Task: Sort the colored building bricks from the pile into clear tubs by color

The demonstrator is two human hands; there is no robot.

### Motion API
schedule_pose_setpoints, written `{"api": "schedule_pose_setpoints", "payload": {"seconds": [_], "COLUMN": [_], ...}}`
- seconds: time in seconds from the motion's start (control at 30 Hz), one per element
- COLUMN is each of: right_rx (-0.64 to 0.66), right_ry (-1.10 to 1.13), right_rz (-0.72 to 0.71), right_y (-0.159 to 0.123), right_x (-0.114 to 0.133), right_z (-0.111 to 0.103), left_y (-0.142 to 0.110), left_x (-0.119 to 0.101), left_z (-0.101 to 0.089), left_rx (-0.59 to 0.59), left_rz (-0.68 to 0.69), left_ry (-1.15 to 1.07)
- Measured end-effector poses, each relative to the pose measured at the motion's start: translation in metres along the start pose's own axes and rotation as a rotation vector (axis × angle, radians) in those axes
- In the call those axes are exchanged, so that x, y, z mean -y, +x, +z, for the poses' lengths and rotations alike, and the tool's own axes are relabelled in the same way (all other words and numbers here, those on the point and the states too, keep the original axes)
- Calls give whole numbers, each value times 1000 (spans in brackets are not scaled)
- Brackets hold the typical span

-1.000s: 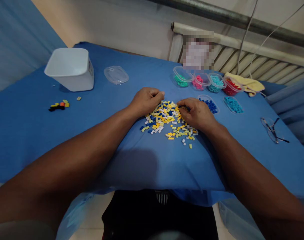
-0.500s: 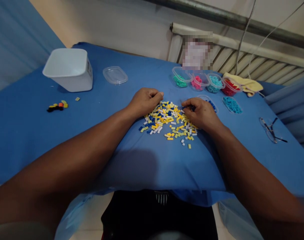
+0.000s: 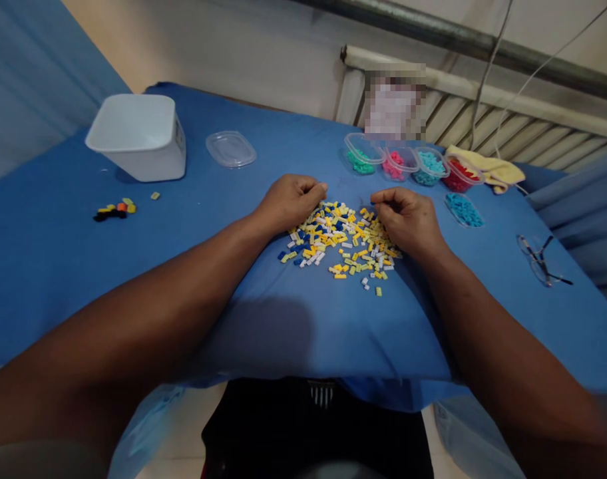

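Note:
A loose pile of small toy building bricks (image 3: 328, 233), yellow, white, pale green and blue, lies on the blue cloth in the head view. My left hand (image 3: 293, 199) rests at the pile's upper left edge with fingers curled and thumb pressed on them; whatever may be inside is hidden. Over the upper right side of the pile is my right hand (image 3: 410, 219), thumb and forefinger pinched together. A bit of a blue brick (image 3: 373, 203) shows at its fingertips. The tub of dark blue bricks behind this hand is hidden.
Clear tubs of green bricks (image 3: 361, 161), pink bricks (image 3: 394, 166), turquoise bricks (image 3: 430, 166) and red bricks (image 3: 460, 174) stand at the back right, near blue bricks (image 3: 464, 210), a yellow cloth (image 3: 493, 169) and glasses (image 3: 540, 259). Left are a white bin (image 3: 138, 140), a lid (image 3: 231, 149) and mixed bricks (image 3: 114, 210).
My right hand has shifted right and slightly up from the pile, now covering the dark blue tub. A blue brick has come into view at its fingertips. My left hand stays put.

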State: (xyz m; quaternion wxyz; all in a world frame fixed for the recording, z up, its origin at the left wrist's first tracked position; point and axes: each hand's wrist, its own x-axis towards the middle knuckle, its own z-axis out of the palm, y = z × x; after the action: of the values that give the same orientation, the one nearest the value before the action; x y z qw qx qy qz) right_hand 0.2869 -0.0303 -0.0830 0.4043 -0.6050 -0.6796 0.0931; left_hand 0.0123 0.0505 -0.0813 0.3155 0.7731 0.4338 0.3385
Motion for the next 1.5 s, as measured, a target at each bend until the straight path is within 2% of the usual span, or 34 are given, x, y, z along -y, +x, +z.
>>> {"api": "schedule_pose_setpoints", "payload": {"seconds": [0.2,0.33,0.43,0.63,0.73,0.93,1.07,1.13,1.27,1.33,1.4,1.5], "right_rx": [-163,-219,-209,-162,-189,-171,-215,-165,112,193,201,148], "right_ry": [-99,-278,-324,-330,-360,-366,-297,-243,-175,-181,-205,-242], "right_rz": [-57,20,68,-87,-78,-8,-84,-151,-303,-317,-281,-241], "right_y": [1,5,6,2,3,6,2,-2,-9,-10,-11,-11], "right_x": [-13,-42,-55,-37,-39,-63,-49,-36,-20,-17,-17,-17], "right_z": [-20,-40,-44,-34,-36,-44,-40,-35,-27,-28,-31,-34], "left_y": [-2,-2,-1,0,0,0,-1,-1,-1,0,-1,-2], "left_x": [-2,-4,-2,2,2,0,-2,-2,1,2,1,-1], "left_z": [-1,-1,-1,0,0,0,-1,-1,0,0,0,-1], "left_rx": [-4,-5,-4,0,-2,-7,-3,-3,-12,-7,0,3], "left_rz": [8,6,0,0,15,14,9,12,22,24,27,27], "left_ry": [-6,5,4,10,5,1,3,2,7,4,-5,-6]}}
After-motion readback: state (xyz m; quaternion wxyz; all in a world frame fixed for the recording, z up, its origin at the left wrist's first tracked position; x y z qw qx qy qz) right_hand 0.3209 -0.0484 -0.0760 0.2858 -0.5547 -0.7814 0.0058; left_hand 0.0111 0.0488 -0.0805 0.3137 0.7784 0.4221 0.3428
